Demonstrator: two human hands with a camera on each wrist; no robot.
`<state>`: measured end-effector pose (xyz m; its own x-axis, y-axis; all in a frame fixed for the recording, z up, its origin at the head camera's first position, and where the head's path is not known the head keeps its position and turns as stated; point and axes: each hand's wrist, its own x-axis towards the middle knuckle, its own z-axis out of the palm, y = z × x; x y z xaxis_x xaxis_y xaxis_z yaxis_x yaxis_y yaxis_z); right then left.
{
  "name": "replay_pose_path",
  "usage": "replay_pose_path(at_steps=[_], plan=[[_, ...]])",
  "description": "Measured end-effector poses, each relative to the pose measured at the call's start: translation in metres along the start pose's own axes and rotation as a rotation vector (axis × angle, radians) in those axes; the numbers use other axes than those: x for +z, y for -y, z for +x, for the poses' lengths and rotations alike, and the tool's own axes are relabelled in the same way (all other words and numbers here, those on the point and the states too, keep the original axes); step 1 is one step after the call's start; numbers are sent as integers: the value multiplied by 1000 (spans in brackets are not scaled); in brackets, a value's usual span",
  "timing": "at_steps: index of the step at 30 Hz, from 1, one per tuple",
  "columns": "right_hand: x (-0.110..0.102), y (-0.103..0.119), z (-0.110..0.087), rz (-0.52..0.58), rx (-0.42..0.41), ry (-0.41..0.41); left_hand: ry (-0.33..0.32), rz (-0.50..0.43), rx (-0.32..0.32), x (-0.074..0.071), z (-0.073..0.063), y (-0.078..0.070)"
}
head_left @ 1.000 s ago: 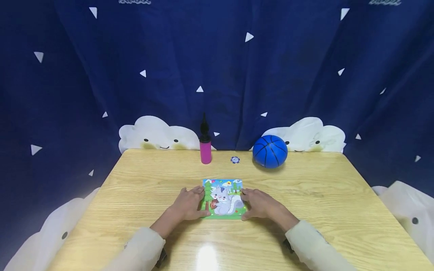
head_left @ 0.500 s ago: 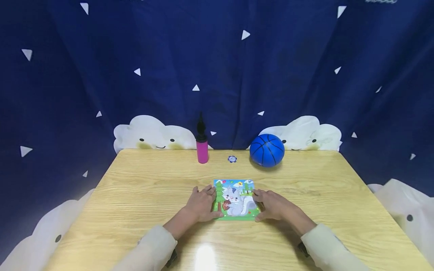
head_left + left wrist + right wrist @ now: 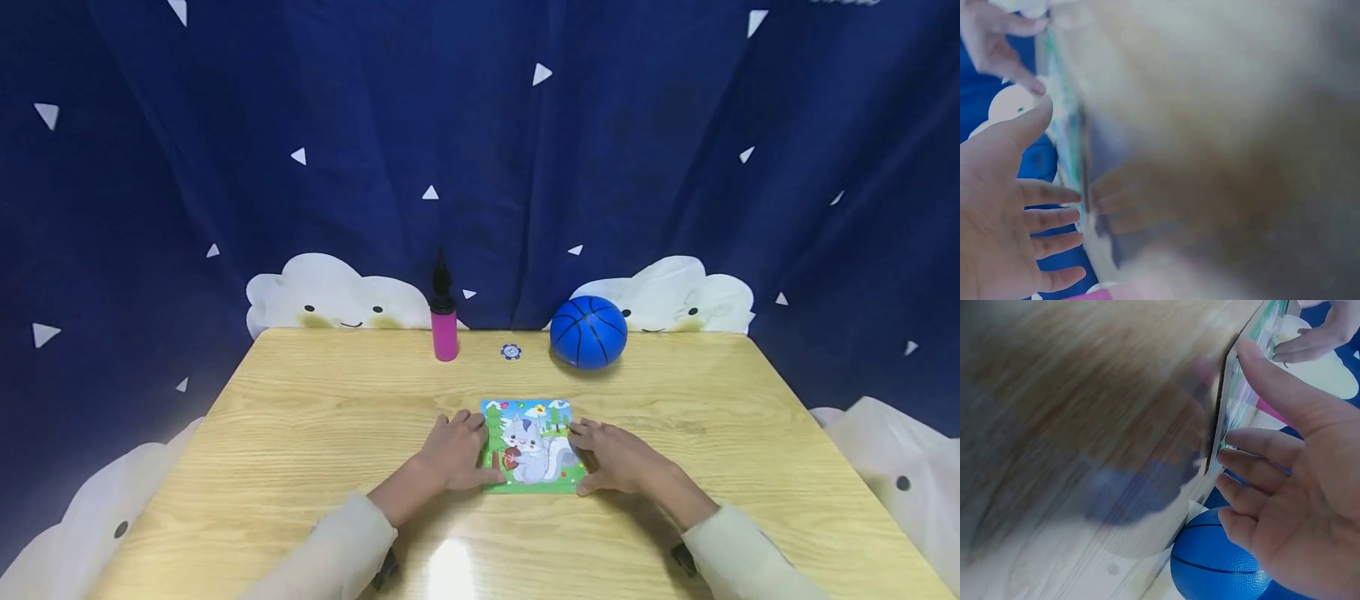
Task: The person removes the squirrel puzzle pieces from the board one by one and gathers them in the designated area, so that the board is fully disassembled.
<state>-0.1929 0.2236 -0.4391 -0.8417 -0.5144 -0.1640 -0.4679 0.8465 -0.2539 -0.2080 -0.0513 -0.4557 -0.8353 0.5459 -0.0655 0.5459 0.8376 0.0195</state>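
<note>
A thin, flat picture board (image 3: pixel 529 454), printed with a grey squirrel holding an acorn, lies face up on the wooden table. My left hand (image 3: pixel 454 454) is at its left edge, the thumb reaching over the lower left corner. At the opposite edge, my right hand (image 3: pixel 619 458) has its thumb by the lower right corner. In the left wrist view the fingers of the left hand (image 3: pixel 1004 219) are nearly straight, their tips against the board's side. The right wrist view shows the right hand (image 3: pixel 1300 494) with slightly bent fingers touching the board (image 3: pixel 1230 403); neither hand wraps around it.
Behind the board stand a pink hand pump (image 3: pixel 445 333) with a black nozzle, a blue-and-white chip (image 3: pixel 511 352) and a blue ball (image 3: pixel 588 332) with black lines. The wooden table (image 3: pixel 322 400) ends at a dark blue curtain (image 3: pixel 375 150) with white clouds.
Both hands and the board between them have shifted to the right along the table, past the chip's line. The head view has turned slightly right. The pump, chip and ball stay put.
</note>
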Motion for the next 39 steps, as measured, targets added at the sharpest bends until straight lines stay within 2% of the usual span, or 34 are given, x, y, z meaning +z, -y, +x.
replay_pose_path(at_steps=[6, 9, 14, 19, 26, 32, 39], plan=[[2, 0, -7, 87, -115, -71, -8, -123, -7, -17, 19, 11], [5, 1, -8, 137, -167, -72, -13, -200, 2, -23, 32, 12], [15, 3, -5, 192, -203, -49, -16, -306, 28, -25, 53, 4], [21, 2, -1, 186, -203, -28, 29, -417, 56, -25, 72, -7], [23, 3, 0, 172, -227, -44, 65, -447, 73, -20, 93, -22], [20, 3, -4, 142, -215, -41, 82, -449, 28, -12, 105, -38], [20, 1, -7, 117, -220, -61, 77, -463, -6, -5, 112, -44]])
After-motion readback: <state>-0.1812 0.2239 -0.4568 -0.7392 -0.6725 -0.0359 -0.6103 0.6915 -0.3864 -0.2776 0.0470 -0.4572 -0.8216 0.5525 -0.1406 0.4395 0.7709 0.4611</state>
